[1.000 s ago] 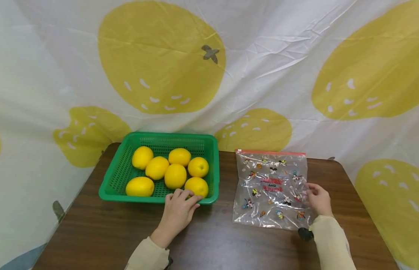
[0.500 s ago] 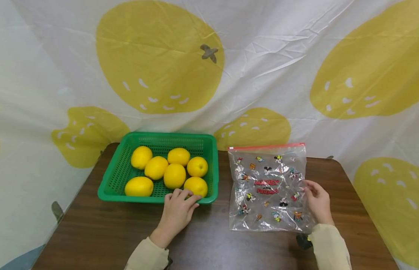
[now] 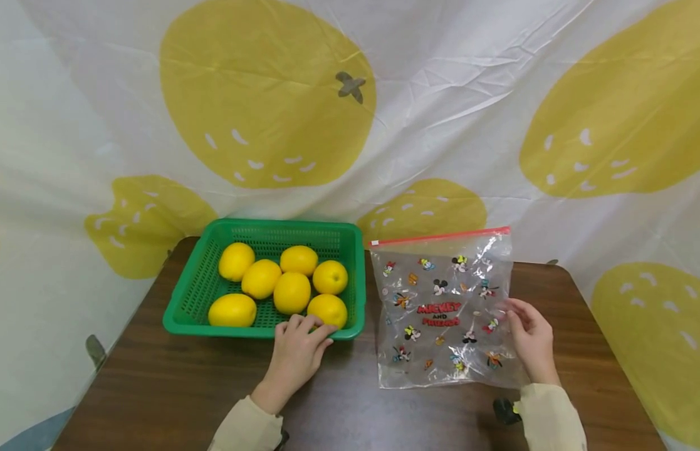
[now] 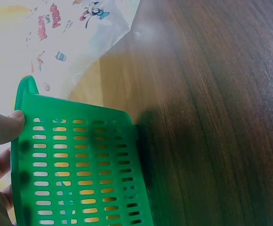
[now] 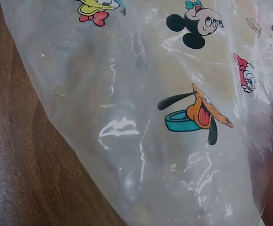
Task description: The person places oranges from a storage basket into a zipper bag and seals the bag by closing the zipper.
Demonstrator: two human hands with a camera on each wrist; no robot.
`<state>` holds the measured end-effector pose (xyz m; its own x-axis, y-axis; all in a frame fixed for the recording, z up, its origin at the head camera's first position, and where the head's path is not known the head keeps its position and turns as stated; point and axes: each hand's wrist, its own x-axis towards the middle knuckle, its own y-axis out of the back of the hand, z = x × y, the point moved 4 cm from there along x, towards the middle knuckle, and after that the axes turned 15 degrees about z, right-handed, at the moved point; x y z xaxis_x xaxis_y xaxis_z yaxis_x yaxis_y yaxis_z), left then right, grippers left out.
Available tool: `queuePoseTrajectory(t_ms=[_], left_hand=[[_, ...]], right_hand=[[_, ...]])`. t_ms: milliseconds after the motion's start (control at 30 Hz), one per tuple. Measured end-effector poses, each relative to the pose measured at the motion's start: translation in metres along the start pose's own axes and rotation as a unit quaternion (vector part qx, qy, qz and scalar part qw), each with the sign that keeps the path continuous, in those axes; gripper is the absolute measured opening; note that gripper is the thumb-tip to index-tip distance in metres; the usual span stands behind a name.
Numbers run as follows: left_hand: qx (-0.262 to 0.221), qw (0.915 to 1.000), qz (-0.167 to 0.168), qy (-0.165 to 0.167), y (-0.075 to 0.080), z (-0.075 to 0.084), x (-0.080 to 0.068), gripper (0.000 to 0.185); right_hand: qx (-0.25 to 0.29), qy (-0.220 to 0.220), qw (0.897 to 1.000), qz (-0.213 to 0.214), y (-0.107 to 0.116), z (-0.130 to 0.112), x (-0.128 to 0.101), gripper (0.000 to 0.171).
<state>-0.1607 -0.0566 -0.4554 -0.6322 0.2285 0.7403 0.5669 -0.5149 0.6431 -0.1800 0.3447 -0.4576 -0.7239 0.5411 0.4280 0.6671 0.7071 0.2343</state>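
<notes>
My left hand [image 3: 299,360] grips the front rim of a green plastic basket [image 3: 225,331] near its right corner. In the left wrist view the thumb [image 4: 11,126] lies over the rim of the slotted basket wall [image 4: 70,106]. Several yellow lemons [image 3: 292,293] lie inside, one right by my fingertips. To the right, my right hand [image 3: 532,338] pinches the right edge of a clear zipper bag [image 3: 440,338] with cartoon prints and a red zip strip along its top. The bag looks flat and is tilted up off the table. The right wrist view shows its lower part [image 5: 141,179] close up.
Both hands work over a dark wooden table [image 3: 383,419]. Behind it hangs a white cloth [image 3: 440,113] with large yellow fruit prints, close to the table's back edge. A small black object [image 3: 504,411] is under the right wrist.
My right hand has lifted the zipper bag, raising its zip edge and shifting it slightly left, with the print turned more toward the head camera. The left hand and basket stay put.
</notes>
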Motion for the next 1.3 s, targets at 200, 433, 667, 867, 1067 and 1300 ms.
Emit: queuePoseTrajectory(t_ms=[200,433,667,867,1067,1300], left_hand=[[0.001,1.0000,0.003,0.000,-0.001,0.000,0.000,0.018],[0.005,0.9999,-0.012,0.004,-0.001,0.000,0.001,0.017],[0.004,0.9989,-0.046,0.011,0.002,0.001,0.005,0.017],[-0.001,0.9971,-0.074,0.017,0.004,0.002,0.009,0.017],[-0.036,0.9935,-0.106,0.017,0.006,-0.001,0.020,0.023],[-0.218,0.9686,-0.082,0.088,0.007,-0.003,0.062,0.039]], right_hand=[[0.082,-0.004,0.997,0.007,0.005,-0.010,-0.006,0.020],[0.207,0.039,0.977,-0.022,0.012,-0.024,-0.011,0.021],[0.269,0.050,0.961,-0.031,0.017,-0.033,-0.016,0.021],[0.293,0.049,0.954,-0.034,0.020,-0.041,-0.020,0.020],[0.308,0.048,0.950,-0.027,0.022,-0.042,-0.021,0.018],[0.333,0.063,0.940,-0.038,0.025,-0.046,-0.024,0.023]])
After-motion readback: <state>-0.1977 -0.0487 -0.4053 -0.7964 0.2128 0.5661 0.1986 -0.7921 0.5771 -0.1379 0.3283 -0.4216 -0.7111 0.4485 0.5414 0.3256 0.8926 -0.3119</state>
